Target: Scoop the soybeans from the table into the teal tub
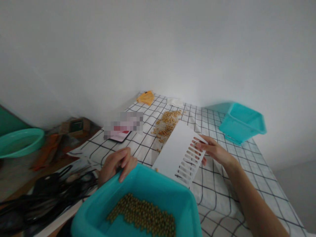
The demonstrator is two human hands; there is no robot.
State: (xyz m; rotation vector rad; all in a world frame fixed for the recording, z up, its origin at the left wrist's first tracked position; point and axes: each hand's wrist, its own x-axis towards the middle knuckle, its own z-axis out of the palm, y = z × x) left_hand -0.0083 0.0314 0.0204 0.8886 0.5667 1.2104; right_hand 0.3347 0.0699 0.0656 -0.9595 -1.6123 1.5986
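Note:
A teal plastic bin (158, 182) is at the front, with a layer of round beans (145, 212) on its floor. My left hand (118, 163) is closed over the bin's far left rim. In my right hand (212, 149) is a white plastic board (172, 148) with a row of slots along its right side, my fingers gripping it near the slots. The board is tilted, and its lower edge meets the bin's far rim. One bean shows at its lower left corner. Beyond the board's left edge, loose yellow soybeans (166, 126) are spread on the checked cloth (140, 141).
A second teal bin (243, 123) stands at the right rear. A phone (120, 135), partly blurred out, lies left of the beans. An orange cloth or bag (146, 97) is at the back. Black cables (51, 194) crowd the lower left, near a green basin (21, 141).

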